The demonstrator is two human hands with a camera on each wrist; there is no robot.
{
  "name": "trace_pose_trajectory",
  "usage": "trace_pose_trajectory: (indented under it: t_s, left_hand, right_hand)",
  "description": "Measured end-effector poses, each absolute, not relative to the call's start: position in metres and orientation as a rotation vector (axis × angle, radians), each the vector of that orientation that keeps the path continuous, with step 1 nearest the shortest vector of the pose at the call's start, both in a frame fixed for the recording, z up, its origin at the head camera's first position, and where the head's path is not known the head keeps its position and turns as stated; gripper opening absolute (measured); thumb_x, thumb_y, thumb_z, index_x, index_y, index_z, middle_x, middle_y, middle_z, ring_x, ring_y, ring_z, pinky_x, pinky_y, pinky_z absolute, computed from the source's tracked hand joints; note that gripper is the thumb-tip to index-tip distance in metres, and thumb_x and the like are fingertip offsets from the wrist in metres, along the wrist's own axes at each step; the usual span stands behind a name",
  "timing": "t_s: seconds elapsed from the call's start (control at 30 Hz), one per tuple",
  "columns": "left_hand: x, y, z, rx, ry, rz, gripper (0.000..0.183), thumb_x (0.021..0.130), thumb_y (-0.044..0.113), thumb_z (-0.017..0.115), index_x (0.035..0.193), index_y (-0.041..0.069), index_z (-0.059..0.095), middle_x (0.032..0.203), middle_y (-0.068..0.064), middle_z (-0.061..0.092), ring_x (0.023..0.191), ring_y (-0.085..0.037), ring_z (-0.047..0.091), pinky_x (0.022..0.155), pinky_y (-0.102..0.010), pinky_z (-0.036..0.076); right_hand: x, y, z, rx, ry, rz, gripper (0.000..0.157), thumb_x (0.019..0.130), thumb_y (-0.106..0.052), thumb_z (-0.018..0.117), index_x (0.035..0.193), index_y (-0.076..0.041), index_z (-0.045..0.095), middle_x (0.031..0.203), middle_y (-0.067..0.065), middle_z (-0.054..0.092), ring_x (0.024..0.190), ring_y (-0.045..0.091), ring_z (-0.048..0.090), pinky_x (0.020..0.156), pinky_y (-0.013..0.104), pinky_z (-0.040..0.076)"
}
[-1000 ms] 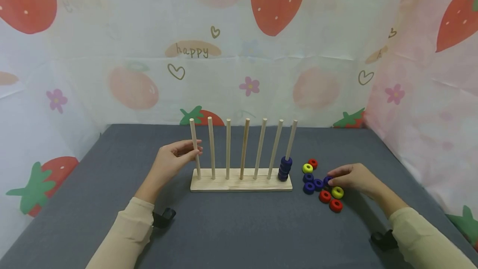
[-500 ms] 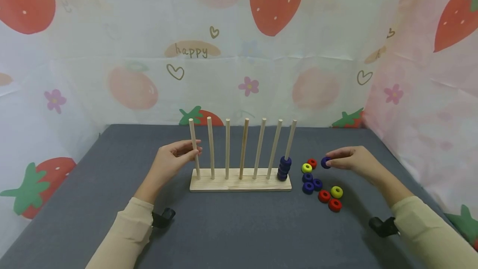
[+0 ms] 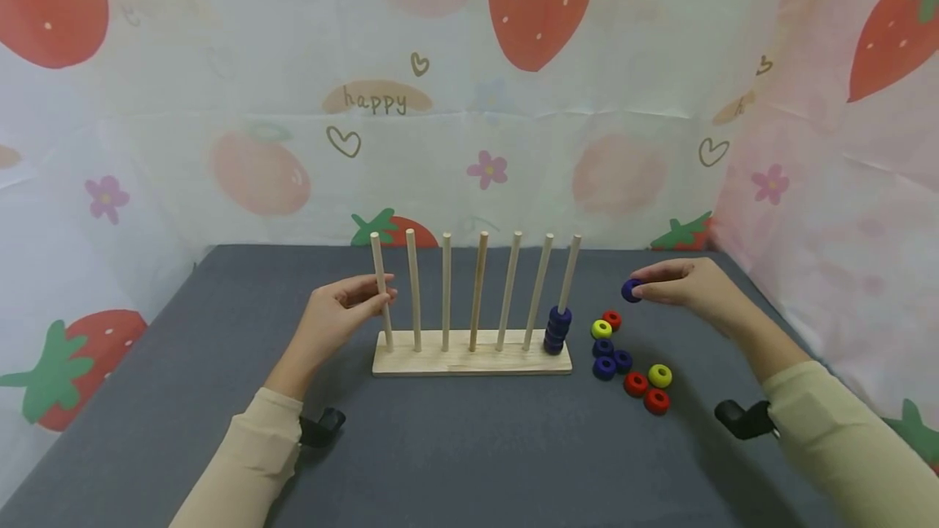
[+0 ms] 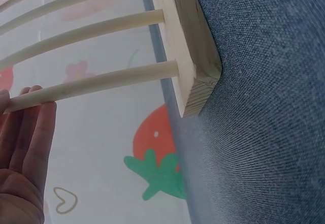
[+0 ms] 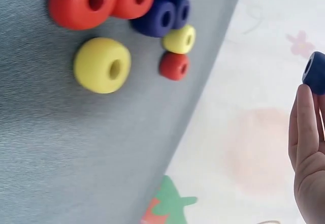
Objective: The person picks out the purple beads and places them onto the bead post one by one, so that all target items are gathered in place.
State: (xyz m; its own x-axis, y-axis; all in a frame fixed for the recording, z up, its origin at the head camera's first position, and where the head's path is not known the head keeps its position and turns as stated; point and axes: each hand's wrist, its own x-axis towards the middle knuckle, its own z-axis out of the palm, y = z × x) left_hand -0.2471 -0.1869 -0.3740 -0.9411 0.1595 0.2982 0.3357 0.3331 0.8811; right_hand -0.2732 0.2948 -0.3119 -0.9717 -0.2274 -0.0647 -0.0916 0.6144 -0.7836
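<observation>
A wooden stand [image 3: 469,361] with a row of upright pegs is on the grey table. My left hand [image 3: 345,308] holds the leftmost peg [image 3: 377,267] between thumb and fingers; the left wrist view [image 4: 25,148] shows the fingertips around it. Several blue beads [image 3: 557,330] are stacked on the rightmost peg [image 3: 570,275]. To the right of that peg, my right hand [image 3: 685,288] pinches a blue bead [image 3: 630,291] in the air, its hole visible in the right wrist view. Loose blue beads [image 3: 605,367] lie below on the cloth.
Near the loose blue beads lie red beads [image 3: 636,384] and yellow beads [image 3: 660,376], right of the stand. A printed cloth [image 3: 411,161] with strawberries hangs behind the grey table [image 3: 440,455]. Black straps with cameras [image 3: 744,420] sit at both wrists.
My right hand has picked the blue bead up from among the loose ones, raised it and brought it slightly left. My left hand stays at the leftmost peg.
</observation>
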Motion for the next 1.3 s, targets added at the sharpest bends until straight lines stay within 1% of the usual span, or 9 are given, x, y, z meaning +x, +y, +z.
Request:
trace_pose_trajectory:
  t_s: [0.17,0.4,0.5,0.57,0.63,0.77,0.97,1.07,1.3]
  left_hand:
    - [-0.247,-0.188,-0.375,-0.451,-2.432,-1.658,0.037,0.097,0.017,0.066,0.132,0.003,0.064,0.118,-0.021,0.071,0.097,0.004,0.069,0.089,-0.026,0.060]
    - [-0.250,-0.186,-0.375,-0.473,-2.412,-1.680,0.037,0.097,0.015,0.066,0.131,0.002,0.064,0.118,-0.024,0.070,0.096,0.003,0.069,0.088,-0.028,0.061]
    - [-0.250,-0.185,-0.375,-0.476,-2.411,-1.682,0.037,0.097,0.015,0.066,0.131,0.001,0.064,0.118,-0.025,0.070,0.096,0.003,0.069,0.087,-0.027,0.061]
    - [-0.250,-0.185,-0.375,-0.472,-2.413,-1.674,0.036,0.097,0.014,0.066,0.131,0.001,0.064,0.118,-0.024,0.070,0.095,0.004,0.069,0.087,-0.029,0.062]
    - [-0.250,-0.185,-0.375,-0.469,-2.414,-1.668,0.036,0.097,0.014,0.066,0.130,0.001,0.064,0.117,-0.023,0.071,0.095,0.004,0.069,0.089,-0.035,0.061]
    - [-0.249,-0.186,-0.375,-0.463,-2.414,-1.662,0.036,0.097,0.014,0.066,0.130,0.002,0.065,0.117,-0.022,0.071,0.094,0.005,0.069,0.090,-0.036,0.061]
    - [-0.248,-0.186,-0.375,-0.456,-2.424,-1.653,0.036,0.097,0.015,0.066,0.130,0.002,0.065,0.117,-0.021,0.072,0.094,0.005,0.069,0.088,-0.028,0.061]
    - [-0.248,-0.186,-0.375,-0.454,-2.425,-1.655,0.036,0.097,0.016,0.066,0.131,0.003,0.065,0.117,-0.021,0.072,0.095,0.004,0.069,0.089,-0.030,0.061]
    - [-0.249,-0.187,-0.375,-0.458,-2.415,-1.661,0.036,0.096,0.015,0.066,0.130,0.003,0.065,0.117,-0.022,0.072,0.096,0.003,0.070,0.088,-0.027,0.061]
  right_hand:
    - [-0.276,0.289,-0.301,-0.324,2.682,-1.312,0.051,0.092,-0.035,0.072,0.130,-0.002,0.064,0.101,-0.018,0.071,0.096,-0.002,0.067,0.088,0.016,0.055]
    - [-0.279,0.280,-0.286,-0.347,2.671,-1.320,0.053,0.092,-0.036,0.072,0.132,-0.002,0.063,0.109,-0.014,0.072,0.098,-0.004,0.067,0.089,0.014,0.055]
    - [-0.280,0.275,-0.277,-0.344,2.680,-1.315,0.055,0.092,-0.037,0.072,0.134,-0.003,0.062,0.112,-0.013,0.071,0.098,-0.005,0.068,0.094,0.018,0.056]
    - [-0.280,0.271,-0.271,-0.343,2.677,-1.322,0.056,0.092,-0.038,0.072,0.134,-0.003,0.061,0.113,-0.012,0.071,0.099,-0.006,0.067,0.101,0.027,0.055]
    - [-0.280,0.267,-0.265,-0.351,2.662,-1.339,0.055,0.092,-0.037,0.071,0.135,-0.003,0.060,0.114,-0.013,0.071,0.100,-0.006,0.067,0.111,0.038,0.048]
    - [-0.280,0.259,-0.256,-0.368,2.616,-1.376,0.056,0.093,-0.035,0.071,0.135,-0.001,0.059,0.113,-0.015,0.070,0.100,-0.006,0.066,0.119,0.054,0.034]
    - [-0.283,0.251,-0.248,-0.400,2.627,-1.370,0.053,0.093,-0.035,0.071,0.133,-0.001,0.061,0.107,-0.018,0.071,0.101,-0.003,0.067,0.117,0.048,0.040]
    - [-0.284,0.249,-0.243,-0.409,2.642,-1.360,0.050,0.093,-0.035,0.070,0.131,-0.002,0.063,0.105,-0.019,0.071,0.101,-0.001,0.067,0.115,0.046,0.044]
    - [-0.283,0.242,-0.234,-0.411,2.685,-1.314,0.045,0.092,-0.037,0.072,0.126,-0.008,0.068,0.115,-0.008,0.072,0.115,0.014,0.062,0.109,0.053,0.045]
